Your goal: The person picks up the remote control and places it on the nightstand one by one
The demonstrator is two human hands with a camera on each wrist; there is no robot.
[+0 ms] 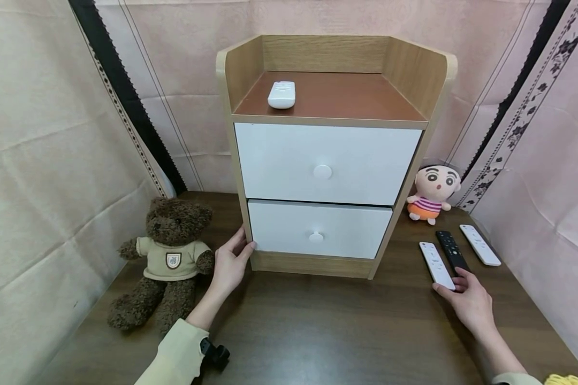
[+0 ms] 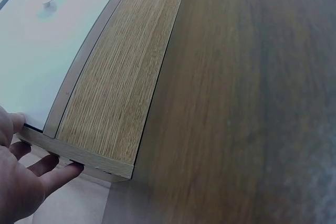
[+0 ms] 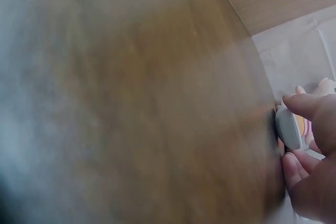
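A small wood-coloured cabinet (image 1: 313,263) with two white drawers stands at the centre of the table. My left hand (image 1: 231,264) grips its lower left side. In the left wrist view, the thumb lies at the front edge and the fingers spread along the side panel (image 2: 79,157). Over on the right, my right hand (image 1: 472,302) holds the near end of a white remote control (image 1: 434,261) between thumb and fingers. That remote's rounded end (image 3: 289,127) shows between them in the right wrist view. A black remote control (image 1: 450,248) lies right beside it, close to the fingertips.
Another white remote (image 1: 480,245) lies farther right. A white remote-like device (image 1: 281,95) rests on the cabinet's brown top shelf. A brown teddy bear (image 1: 173,262) sits left of my left arm. A small doll (image 1: 432,192) sits right of the cabinet. Something yellow (image 1: 564,379) shows at the bottom right.
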